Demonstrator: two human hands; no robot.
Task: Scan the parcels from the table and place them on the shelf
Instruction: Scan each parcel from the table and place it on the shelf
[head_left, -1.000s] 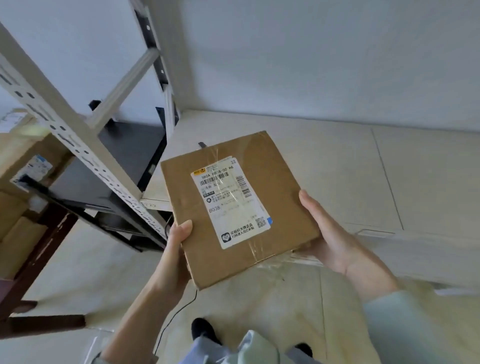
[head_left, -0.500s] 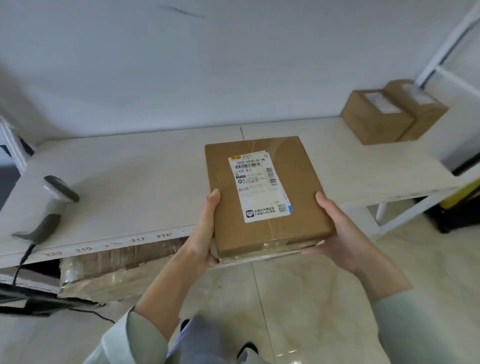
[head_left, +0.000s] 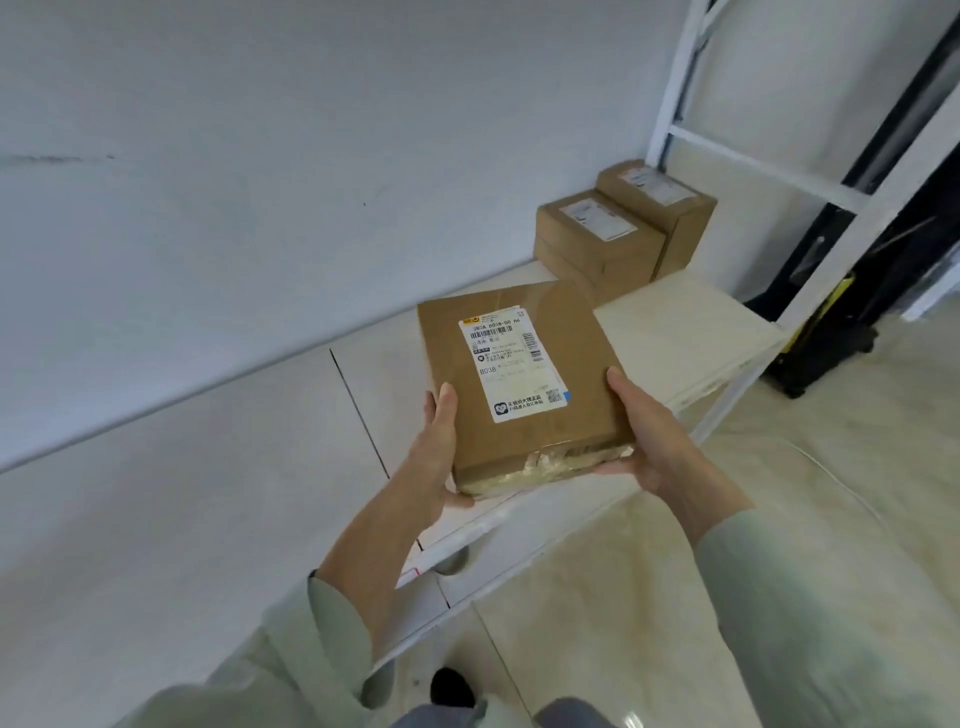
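A flat brown parcel (head_left: 524, 384), label up, is held between both hands above the front edge of a pale shelf board (head_left: 675, 332) — left hand (head_left: 434, 457) curled round its near-left corner, right hand (head_left: 649, 431) cupping the right edge, thumb on top. Its long axis runs away from the fingers toward two stacked boxes (head_left: 602, 239) at the board's far right; the right hand is nearer them. The fingers beneath the parcel are hidden — whether it touches the board cannot be told.
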